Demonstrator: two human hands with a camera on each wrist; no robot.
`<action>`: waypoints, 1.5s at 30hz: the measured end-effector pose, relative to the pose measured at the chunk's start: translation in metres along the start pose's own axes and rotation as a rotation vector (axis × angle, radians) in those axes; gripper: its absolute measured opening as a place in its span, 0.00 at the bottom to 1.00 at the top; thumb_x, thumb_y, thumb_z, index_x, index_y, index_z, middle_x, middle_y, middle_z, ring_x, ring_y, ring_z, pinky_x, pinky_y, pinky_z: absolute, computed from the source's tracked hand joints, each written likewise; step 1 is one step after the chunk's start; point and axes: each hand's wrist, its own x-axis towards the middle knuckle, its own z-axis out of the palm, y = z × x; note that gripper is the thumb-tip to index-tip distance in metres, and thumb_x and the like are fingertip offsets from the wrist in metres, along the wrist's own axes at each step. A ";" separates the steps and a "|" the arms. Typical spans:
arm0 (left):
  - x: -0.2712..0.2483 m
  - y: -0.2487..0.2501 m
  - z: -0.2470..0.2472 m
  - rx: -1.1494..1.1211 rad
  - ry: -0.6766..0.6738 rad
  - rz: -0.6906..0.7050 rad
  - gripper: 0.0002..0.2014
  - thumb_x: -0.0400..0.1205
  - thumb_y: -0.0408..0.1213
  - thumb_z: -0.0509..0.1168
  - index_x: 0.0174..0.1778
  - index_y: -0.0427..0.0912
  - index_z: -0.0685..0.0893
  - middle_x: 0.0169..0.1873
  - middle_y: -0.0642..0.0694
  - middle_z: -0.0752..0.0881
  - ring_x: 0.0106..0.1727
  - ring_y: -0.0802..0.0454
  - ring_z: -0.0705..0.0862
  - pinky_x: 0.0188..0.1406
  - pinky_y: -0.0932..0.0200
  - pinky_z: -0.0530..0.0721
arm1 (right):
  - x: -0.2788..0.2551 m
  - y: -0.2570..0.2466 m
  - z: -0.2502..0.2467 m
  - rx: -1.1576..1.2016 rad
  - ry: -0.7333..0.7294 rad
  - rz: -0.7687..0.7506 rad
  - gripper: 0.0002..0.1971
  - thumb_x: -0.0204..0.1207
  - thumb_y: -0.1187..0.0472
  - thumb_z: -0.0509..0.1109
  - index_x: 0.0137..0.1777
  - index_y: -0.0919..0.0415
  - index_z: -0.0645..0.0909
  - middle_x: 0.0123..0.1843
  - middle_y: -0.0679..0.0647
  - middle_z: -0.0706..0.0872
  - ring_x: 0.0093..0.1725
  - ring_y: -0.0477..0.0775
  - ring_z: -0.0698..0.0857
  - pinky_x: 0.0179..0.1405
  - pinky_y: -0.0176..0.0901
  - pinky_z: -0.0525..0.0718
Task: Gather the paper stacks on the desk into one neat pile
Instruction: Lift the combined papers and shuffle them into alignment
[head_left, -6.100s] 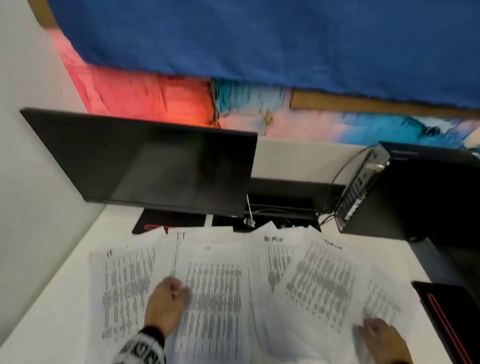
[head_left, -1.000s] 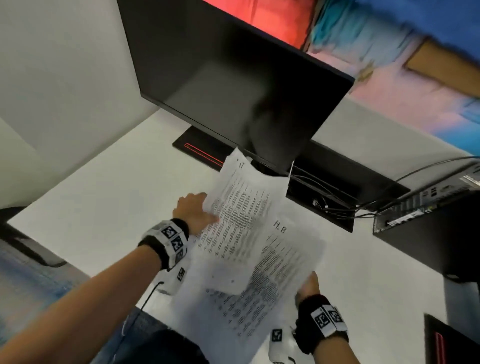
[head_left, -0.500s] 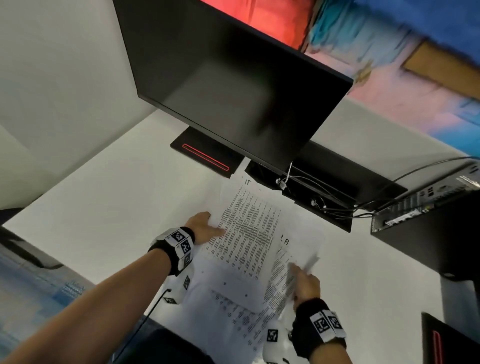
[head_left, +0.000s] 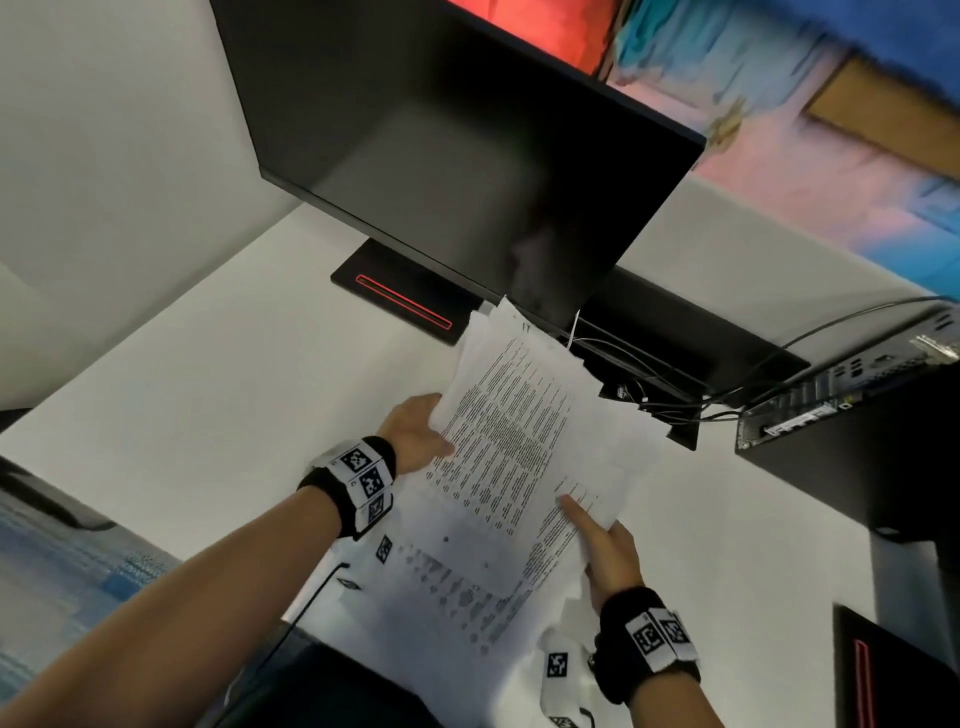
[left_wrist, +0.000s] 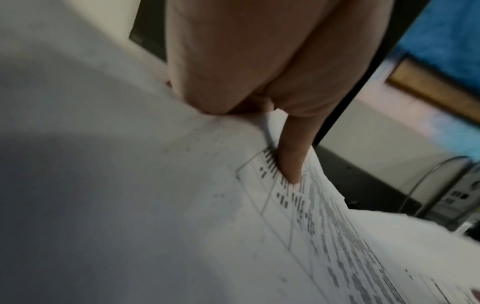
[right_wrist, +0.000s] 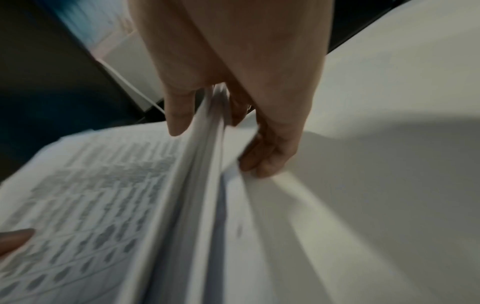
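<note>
A loose pile of printed sheets, the paper stack (head_left: 519, 441), is lifted and tilted above the white desk (head_left: 208, 389), its far end near the monitor's lower edge. The sheets are fanned and uneven. My left hand (head_left: 415, 436) grips the stack's left edge, with the thumb (left_wrist: 293, 160) lying on the top printed sheet (left_wrist: 324, 236). My right hand (head_left: 597, 540) pinches the near right edge. In the right wrist view its thumb (right_wrist: 179, 115) sits on top of the paper stack (right_wrist: 202, 174) and its fingers (right_wrist: 265, 158) curl underneath.
A dark monitor (head_left: 467, 156) stands right behind the papers, on a black base with a red line (head_left: 400, 306). Cables (head_left: 649, 395) and a black computer box (head_left: 857, 415) lie at the right. Another black device (head_left: 893, 675) sits at the near right corner.
The spread sheets from six seconds ago are now gathered in both hands. In the last second my right hand came up from under the stack to pinch its right edge, and the sheets drew together.
</note>
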 end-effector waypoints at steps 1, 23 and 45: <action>-0.002 0.003 -0.007 -0.030 -0.002 0.058 0.25 0.73 0.28 0.76 0.67 0.43 0.83 0.61 0.44 0.90 0.59 0.46 0.89 0.63 0.44 0.86 | 0.002 0.003 -0.005 0.045 -0.024 0.002 0.40 0.61 0.50 0.89 0.73 0.63 0.83 0.60 0.55 0.94 0.61 0.59 0.91 0.72 0.61 0.82; -0.081 0.104 -0.058 -0.654 0.359 0.731 0.29 0.66 0.32 0.81 0.65 0.34 0.84 0.53 0.49 0.91 0.57 0.60 0.91 0.52 0.66 0.88 | -0.103 -0.139 0.050 0.183 -0.142 -0.834 0.28 0.68 0.71 0.81 0.70 0.74 0.81 0.62 0.57 0.92 0.63 0.51 0.91 0.60 0.41 0.88; -0.064 0.085 -0.081 -0.586 0.511 0.598 0.25 0.61 0.40 0.85 0.52 0.50 0.84 0.52 0.45 0.88 0.53 0.48 0.89 0.47 0.51 0.91 | -0.056 -0.114 0.059 -0.003 -0.247 -0.591 0.20 0.73 0.77 0.77 0.61 0.57 0.86 0.53 0.47 0.96 0.54 0.46 0.94 0.51 0.37 0.91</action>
